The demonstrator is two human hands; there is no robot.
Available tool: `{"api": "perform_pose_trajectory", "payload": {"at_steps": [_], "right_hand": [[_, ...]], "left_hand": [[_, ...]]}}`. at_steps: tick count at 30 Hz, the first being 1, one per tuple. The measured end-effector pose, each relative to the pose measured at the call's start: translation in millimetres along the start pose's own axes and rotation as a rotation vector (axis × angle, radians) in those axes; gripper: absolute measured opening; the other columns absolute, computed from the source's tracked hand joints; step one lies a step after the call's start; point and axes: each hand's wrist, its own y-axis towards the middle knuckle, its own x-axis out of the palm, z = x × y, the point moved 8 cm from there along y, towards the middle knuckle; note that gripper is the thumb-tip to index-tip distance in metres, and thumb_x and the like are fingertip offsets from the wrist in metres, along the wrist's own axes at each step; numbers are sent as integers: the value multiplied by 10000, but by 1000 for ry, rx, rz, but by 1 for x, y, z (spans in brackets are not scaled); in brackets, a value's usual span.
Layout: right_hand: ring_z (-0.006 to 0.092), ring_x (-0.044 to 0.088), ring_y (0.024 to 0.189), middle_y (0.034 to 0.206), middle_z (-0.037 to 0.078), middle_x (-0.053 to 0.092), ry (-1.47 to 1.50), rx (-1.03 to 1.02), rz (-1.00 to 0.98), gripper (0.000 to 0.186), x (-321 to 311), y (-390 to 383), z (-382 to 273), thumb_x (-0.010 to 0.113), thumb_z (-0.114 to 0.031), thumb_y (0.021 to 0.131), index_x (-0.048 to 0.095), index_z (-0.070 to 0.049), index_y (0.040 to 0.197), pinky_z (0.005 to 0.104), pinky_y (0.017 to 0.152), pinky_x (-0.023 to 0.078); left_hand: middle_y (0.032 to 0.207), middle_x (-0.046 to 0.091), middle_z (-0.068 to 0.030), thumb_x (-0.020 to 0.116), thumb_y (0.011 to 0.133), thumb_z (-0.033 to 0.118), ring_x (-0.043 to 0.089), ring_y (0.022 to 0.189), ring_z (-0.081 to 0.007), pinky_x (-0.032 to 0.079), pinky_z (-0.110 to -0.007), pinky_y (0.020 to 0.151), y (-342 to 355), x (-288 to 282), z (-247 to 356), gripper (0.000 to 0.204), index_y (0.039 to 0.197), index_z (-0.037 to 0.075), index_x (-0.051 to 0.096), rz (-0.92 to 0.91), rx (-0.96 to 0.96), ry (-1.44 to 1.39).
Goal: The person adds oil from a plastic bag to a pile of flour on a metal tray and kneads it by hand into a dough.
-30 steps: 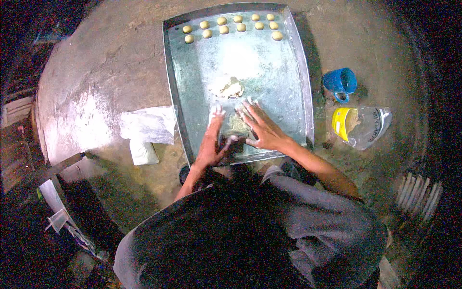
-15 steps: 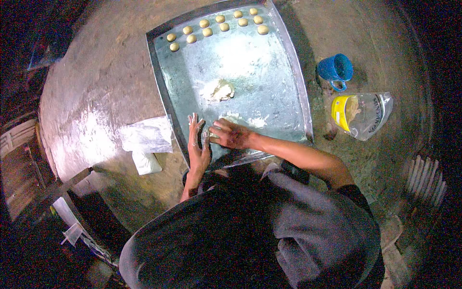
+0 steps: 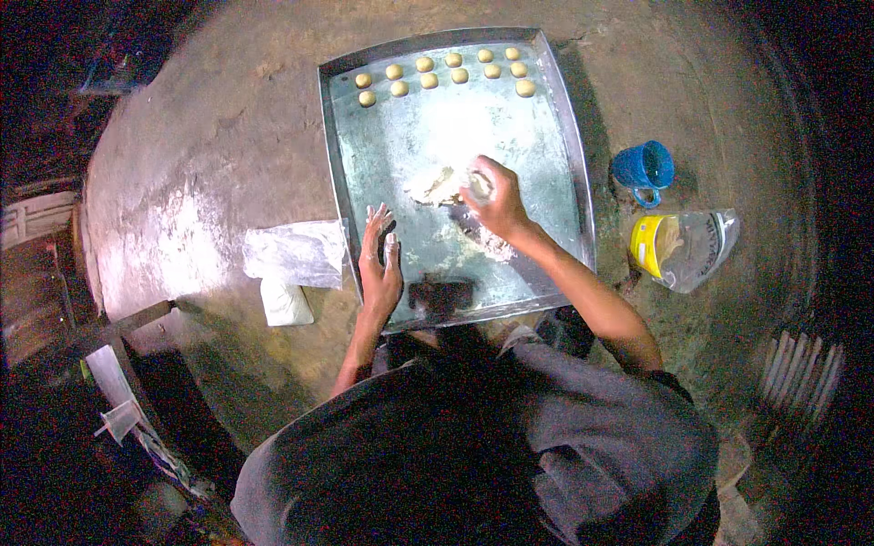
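A metal tray (image 3: 583, 209) with raised sides lies before me. Across its far end sit several small, round, pale dough balls (image 3: 460, 75) in two rows. A ragged lump of dough (image 3: 435, 188) rests mid-tray amid white flour. My right hand (image 3: 499, 200) is closed just right of that lump, thumb and fingers curled. Something pale shows between them, too blurred to identify. My left hand (image 3: 381, 264) is at the tray's near left side, empty, fingers stretched and dusted white.
Outside the tray's left side lie a clear plastic sheet (image 3: 296, 250) and a white packet (image 3: 286, 304). To its right stand a blue mug (image 3: 644, 166) and a clear bag with a yellow band (image 3: 646, 244). A slatted object (image 3: 801, 373) is farther right.
My right hand has moved away from my left, forward and right to the dough lump. The left stays near the tray's left side. The whole view has shifted slightly.
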Motion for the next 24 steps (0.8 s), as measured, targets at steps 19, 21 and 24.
{"api": "perform_pose_trajectory", "payload": {"at_steps": [19, 21, 24], "right_hand": [[360, 560, 1073, 1199, 112, 583, -646, -644, -376, 287, 92, -8, 7, 612, -261, 836, 671, -169, 1100, 458, 889, 501], [393, 572, 1052, 1219, 104, 581, -727, -726, -398, 251, 97, -10, 10, 560, -286, 875, 671, -191, 1079, 474, 828, 539], [394, 605, 972, 1179, 143, 603, -725, -670, -448, 231, 109, -2, 10, 546, -273, 878, 669, -202, 1059, 441, 729, 567]], "left_hand": [[1413, 431, -239, 461, 993, 63, 433, 1316, -318, 325, -411, 1112, 42, 32, -10, 444, 1409, -34, 341, 57, -63, -161], [1422, 420, -234, 452, 994, 51, 432, 1316, -312, 323, -406, 1114, 35, 30, -6, 440, 1411, -35, 340, 75, -40, -148], [1399, 446, -219, 450, 1003, 101, 434, 1309, -305, 321, -405, 1110, 25, 31, -14, 437, 1405, -39, 352, 29, -82, -143]]}}
